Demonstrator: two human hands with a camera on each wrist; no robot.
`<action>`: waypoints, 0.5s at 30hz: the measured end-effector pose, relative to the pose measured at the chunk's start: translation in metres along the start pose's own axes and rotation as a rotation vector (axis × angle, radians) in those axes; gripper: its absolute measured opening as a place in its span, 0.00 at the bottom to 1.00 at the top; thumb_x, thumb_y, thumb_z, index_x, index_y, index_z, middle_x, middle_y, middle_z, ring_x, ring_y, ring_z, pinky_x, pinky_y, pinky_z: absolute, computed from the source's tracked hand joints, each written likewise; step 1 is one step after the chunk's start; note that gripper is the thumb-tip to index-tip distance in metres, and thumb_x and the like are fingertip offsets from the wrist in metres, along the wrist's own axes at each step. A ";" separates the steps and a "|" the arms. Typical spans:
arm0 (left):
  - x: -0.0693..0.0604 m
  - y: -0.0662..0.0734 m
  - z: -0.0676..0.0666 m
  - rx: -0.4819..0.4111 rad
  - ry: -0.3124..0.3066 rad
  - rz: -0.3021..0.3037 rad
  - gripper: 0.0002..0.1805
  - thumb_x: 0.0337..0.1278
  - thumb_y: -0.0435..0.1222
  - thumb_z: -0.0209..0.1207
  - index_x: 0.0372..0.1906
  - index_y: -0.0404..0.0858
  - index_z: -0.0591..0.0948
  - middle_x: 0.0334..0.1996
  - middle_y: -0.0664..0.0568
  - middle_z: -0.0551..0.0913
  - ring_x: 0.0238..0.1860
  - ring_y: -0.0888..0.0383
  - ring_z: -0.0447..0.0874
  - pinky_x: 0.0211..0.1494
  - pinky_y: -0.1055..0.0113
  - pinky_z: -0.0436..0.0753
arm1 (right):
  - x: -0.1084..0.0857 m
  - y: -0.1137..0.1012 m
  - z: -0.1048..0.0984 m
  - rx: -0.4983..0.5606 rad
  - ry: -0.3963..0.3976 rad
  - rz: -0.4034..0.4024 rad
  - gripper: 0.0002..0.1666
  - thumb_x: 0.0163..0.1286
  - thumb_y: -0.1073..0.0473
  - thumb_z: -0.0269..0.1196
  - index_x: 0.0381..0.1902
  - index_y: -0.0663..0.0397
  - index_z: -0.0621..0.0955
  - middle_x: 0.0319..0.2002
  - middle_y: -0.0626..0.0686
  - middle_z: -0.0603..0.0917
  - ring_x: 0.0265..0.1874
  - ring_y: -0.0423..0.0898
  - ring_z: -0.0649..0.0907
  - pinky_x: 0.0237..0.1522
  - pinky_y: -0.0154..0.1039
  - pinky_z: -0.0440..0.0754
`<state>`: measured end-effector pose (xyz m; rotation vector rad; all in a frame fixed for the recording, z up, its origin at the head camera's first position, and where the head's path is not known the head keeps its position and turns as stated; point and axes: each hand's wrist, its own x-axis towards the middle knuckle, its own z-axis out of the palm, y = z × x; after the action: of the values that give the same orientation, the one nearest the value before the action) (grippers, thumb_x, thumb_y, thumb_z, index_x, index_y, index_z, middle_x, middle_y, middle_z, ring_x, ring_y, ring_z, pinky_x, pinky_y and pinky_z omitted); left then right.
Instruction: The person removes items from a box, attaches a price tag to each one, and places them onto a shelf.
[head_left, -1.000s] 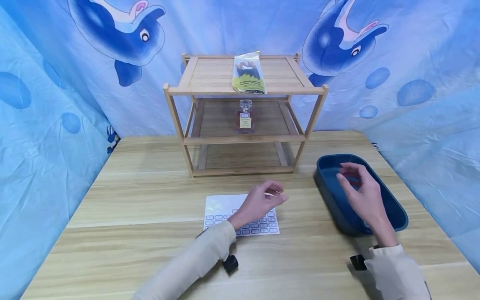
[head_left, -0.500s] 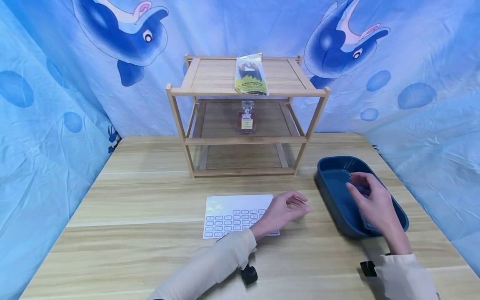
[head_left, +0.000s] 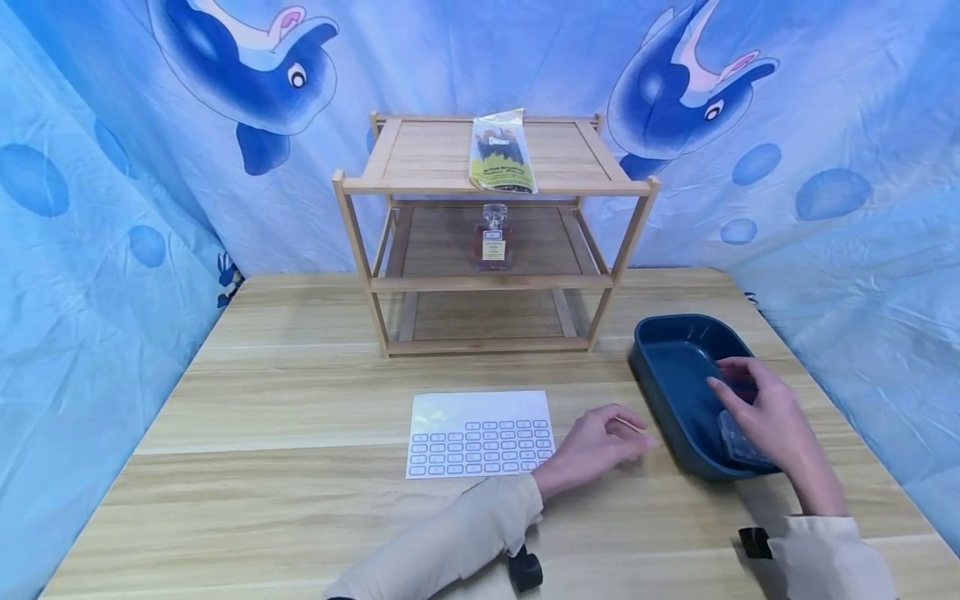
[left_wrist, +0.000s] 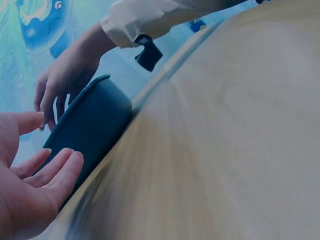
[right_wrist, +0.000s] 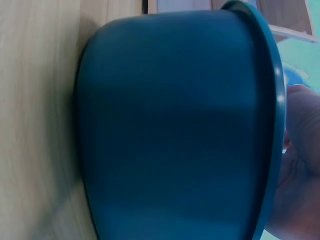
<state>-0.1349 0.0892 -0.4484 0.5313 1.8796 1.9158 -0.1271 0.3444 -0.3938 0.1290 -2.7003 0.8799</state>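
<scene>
My right hand (head_left: 776,412) is over the dark blue plastic bin (head_left: 663,383), its relaxed fingers reaching inside the rim. Below it, in the near end of the bin, lies a clear flat plastic case (head_left: 738,442), partly covered by the hand. In the right wrist view the bin's outer wall (right_wrist: 175,125) hides most of the inside. My left hand (head_left: 596,446) hovers above the table between the bin and a white sheet of small blue-framed labels (head_left: 480,408). Its fingers are loosely bent and, in the left wrist view, the left hand (left_wrist: 35,185) holds nothing.
A three-tier wooden rack (head_left: 487,283) stands at the back of the wooden table (head_left: 300,492). A packet of artist brushes (head_left: 501,158) lies on its top tier. On the middle tier stands a perfume bottle (head_left: 492,242). Blue dolphin-print cloth (head_left: 465,58) surrounds the table.
My left hand has moved right, off the label sheet and toward the bin. My right hand has shifted right and nearer, down into the bin, and the clear case has come into view.
</scene>
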 end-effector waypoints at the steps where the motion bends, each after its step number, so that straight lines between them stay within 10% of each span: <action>1: 0.000 0.000 0.003 0.000 0.002 -0.012 0.14 0.63 0.36 0.70 0.50 0.36 0.83 0.34 0.60 0.87 0.34 0.67 0.86 0.39 0.73 0.84 | 0.000 0.001 0.000 -0.007 0.003 -0.003 0.24 0.79 0.57 0.61 0.61 0.72 0.75 0.53 0.72 0.79 0.51 0.67 0.79 0.40 0.16 0.69; 8: -0.001 0.000 0.021 -0.058 0.015 -0.080 0.13 0.61 0.38 0.71 0.48 0.38 0.83 0.29 0.59 0.87 0.30 0.61 0.88 0.36 0.71 0.85 | 0.000 0.006 -0.001 -0.049 -0.014 0.008 0.24 0.79 0.58 0.61 0.60 0.75 0.74 0.52 0.75 0.77 0.50 0.70 0.78 0.48 0.69 0.77; 15: -0.002 -0.002 0.031 -0.063 0.001 -0.072 0.12 0.61 0.38 0.71 0.46 0.38 0.83 0.27 0.60 0.86 0.29 0.63 0.87 0.35 0.72 0.85 | -0.002 0.012 -0.003 -0.079 -0.033 0.020 0.25 0.78 0.58 0.62 0.58 0.77 0.74 0.51 0.76 0.77 0.48 0.72 0.79 0.47 0.70 0.78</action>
<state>-0.1162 0.1143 -0.4500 0.4375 1.8081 1.9222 -0.1269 0.3557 -0.3987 0.1012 -2.7669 0.7826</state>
